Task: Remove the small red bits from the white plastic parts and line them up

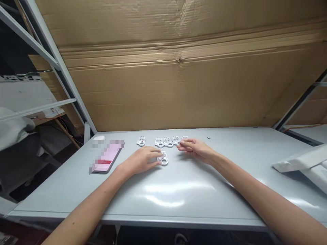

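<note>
Left hand (140, 160): curled low on the table, fingers (154, 157) narrow and against the loose piece (163, 158). Grip or light touch? Cannot tell. Right hand (195, 149): fingers (182, 144) drawn narrow, just below the far end of the row of pieces (167, 142); nothing visible in them, though the fingers hide part of the end piece.

Loose piece lies just in front of the row, between both hands. Pieces: flat white plastic mouldings, with rounded outlines and ring-shaped openings. Small details too fine to read. Table (178, 217): smooth grey, glossy, low friction likely.

Risks: pieces sit close together, so a knuckle or fingertip could nudge one into its neighbour and break the spacing. Thin, light plastic on a slick top may skid or flip if pressed at an edge. Phone (106, 156), left of the row, and white oval thing (99, 137), behind the phone, could catch a wrist on a wide reach.

Cardboard sheet (178, 85) stands behind the row. Grey shelf frame (58, 64) to its left.
</note>
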{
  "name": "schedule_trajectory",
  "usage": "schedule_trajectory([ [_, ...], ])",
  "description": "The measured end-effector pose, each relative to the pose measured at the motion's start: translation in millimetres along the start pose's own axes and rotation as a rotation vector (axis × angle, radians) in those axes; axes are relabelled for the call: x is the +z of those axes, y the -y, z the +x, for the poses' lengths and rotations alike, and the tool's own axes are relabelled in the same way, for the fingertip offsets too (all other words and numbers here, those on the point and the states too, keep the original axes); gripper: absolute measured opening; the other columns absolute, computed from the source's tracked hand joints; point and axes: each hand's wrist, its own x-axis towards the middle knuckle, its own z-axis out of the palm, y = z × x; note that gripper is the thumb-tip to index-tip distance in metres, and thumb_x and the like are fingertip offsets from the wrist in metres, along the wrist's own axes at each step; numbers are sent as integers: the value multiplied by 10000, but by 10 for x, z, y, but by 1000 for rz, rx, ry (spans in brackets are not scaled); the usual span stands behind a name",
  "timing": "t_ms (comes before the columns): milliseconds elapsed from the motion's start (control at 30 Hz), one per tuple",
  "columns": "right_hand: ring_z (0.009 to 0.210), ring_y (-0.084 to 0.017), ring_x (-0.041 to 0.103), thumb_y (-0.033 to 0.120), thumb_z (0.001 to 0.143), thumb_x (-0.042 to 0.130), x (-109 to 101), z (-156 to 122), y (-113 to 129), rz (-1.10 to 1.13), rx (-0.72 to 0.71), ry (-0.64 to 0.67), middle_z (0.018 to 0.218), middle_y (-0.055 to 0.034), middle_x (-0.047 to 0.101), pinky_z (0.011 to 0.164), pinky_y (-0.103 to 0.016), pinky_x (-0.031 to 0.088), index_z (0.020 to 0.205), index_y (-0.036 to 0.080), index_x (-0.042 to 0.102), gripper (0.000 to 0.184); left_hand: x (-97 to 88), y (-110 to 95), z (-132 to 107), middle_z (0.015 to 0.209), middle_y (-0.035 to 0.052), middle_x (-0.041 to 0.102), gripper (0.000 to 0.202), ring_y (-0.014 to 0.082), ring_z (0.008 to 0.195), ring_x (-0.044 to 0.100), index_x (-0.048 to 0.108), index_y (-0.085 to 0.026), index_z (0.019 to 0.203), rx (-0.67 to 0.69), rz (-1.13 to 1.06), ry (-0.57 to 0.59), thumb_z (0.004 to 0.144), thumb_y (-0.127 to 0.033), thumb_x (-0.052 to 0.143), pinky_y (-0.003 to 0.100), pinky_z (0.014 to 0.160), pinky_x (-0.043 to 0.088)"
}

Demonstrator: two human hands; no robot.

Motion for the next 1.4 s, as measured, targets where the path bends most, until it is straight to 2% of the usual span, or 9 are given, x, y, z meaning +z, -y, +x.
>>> schedule_trajectory([
  [133, 1099, -239, 665, 395, 859, 709, 42, 19, -30, 33, 19, -14, 1093, -121, 731, 1047, -374, 485, 972, 176, 675, 248, -36, -37, -18, 1445, 40, 533, 333, 266, 1245, 573, 615, -299, 1307, 8, -21, 88, 995, -347, 509, 389, 1037, 450],
  [333, 1154, -265, 648, 274, 871, 667, 111, 7, -28, 174, 41, -17, 1147, -124, 720, 1070, -419, 487, 909, 180, 705, 108, -99, -160, -47, 1593, 39, 289, 509, 318, 1439, 331, 483, -329, 1431, -68, -41, 255, 965, -532, 512, 460, 1139, 331],
  [533, 1154, -267, 649, 258, 860, 667, 119, 24, -33, 240, 55, 28, 1164, -112, 716, 1072, -442, 491, 902, 195, 709, 86, 78, -289, 1, 1621, 88, 146, 672, 319, 1501, 106, 279, -269, 1545, -114, -57, 266, 980, -616, 392, 535, 1191, 188],
  [700, 1145, -258, 651, 268, 838, 714, 111, 30, -61, 203, 19, 70, 1162, -119, 715, 1060, -429, 497, 926, 191, 716, 117, 179, -319, 43, 1628, 104, 122, 657, 310, 1504, 72, 264, -235, 1549, -110, -59, 207, 1003, -585, 363, 518, 1196, 179],
  [900, 1167, -248, 630, 383, 813, 746, 117, -12, -9, 25, -34, 65, 1124, -115, 725, 1041, -372, 496, 922, 188, 738, 223, 21, -221, -8, 1609, 96, 235, 606, 305, 1491, 188, 402, -236, 1494, -88, -8, 209, 991, -572, 408, 481, 1200, 218],
  [1000, 1072, -255, 672, 390, 824, 714, 147, -18, 5, -114, -109, -48, 1050, -110, 743, 990, -390, 514, 903, 185, 739, 221, 4, -164, -43, 1627, 54, 169, 604, 320, 1500, 131, 413, -299, 1487, -108, -45, 246, 975, -620, 404, 526, 1189, 229],
  [1100, 981, -264, 690, 361, 858, 640, 192, -18, -18, -371, -256, -115, 994, -94, 758, 936, -426, 518, 873, 195, 740, 194, 49, -119, -65, 1627, 31, 149, 644, 334, 1497, 122, 315, -344, 1527, -103, -122, 262, 963, -636, 422, 546, 1175, 259],
  [1200, 959, -256, 674, 340, 884, 586, 244, -19, -80, -599, -432, -117, 1004, -70, 751, 919, -433, 504, 888, 227, 739, 191, 99, -91, -69, 1622, 19, 162, 664, 335, 1494, 126, 276, -362, 1535, -83, -140, 240, 954, -623, 466, 548, 1178, 259],
  [1400, 976, -243, 630, 296, 906, 549, 297, 8, -196, -753, -654, -92, 1035, -89, 662, 894, -402, 495, 892, 235, 739, 200, 105, -102, -43, 1611, 40, 221, 644, 328, 1483, 199, 365, -321, 1510, -79, -140, 180, 947, -606, 497, 507, 1183, 277],
])
